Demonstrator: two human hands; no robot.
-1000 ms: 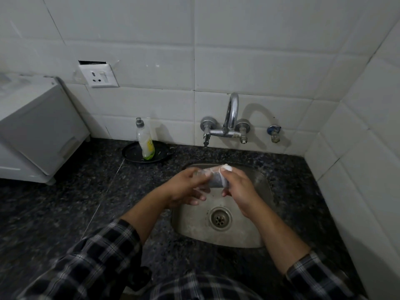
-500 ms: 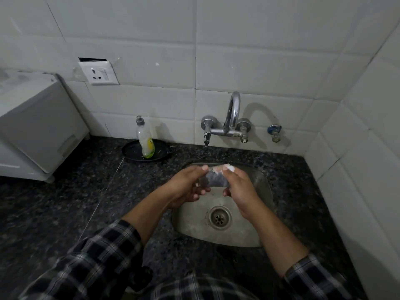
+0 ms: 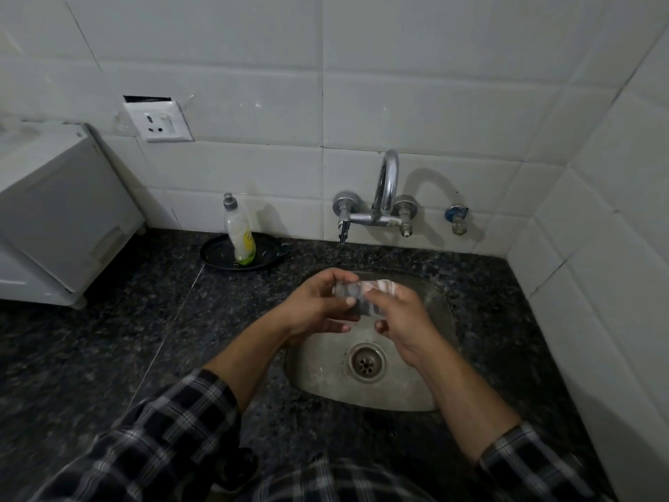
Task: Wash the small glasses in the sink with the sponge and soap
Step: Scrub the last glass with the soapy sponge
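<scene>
Left hand (image 3: 315,306) is curled round the small clear glass (image 3: 356,302) above the rounded stainless-steel sink (image 3: 362,393), with the white foamy sponge (image 3: 385,286) pinched at its mouth by the right hand (image 3: 402,320). The glass has been tipped flatter than a second ago, so scrubbing is judged under way; the clear plastic soap bottle (image 3: 239,233) is stood in the round black tray (image 3: 217,253).

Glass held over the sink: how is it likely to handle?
Probably slippery: the glass has white suds or sponge at its right end. Likely fragile, being clear glass above a steel sink. Seems light; the left hand holds it by fingertips.
</scene>
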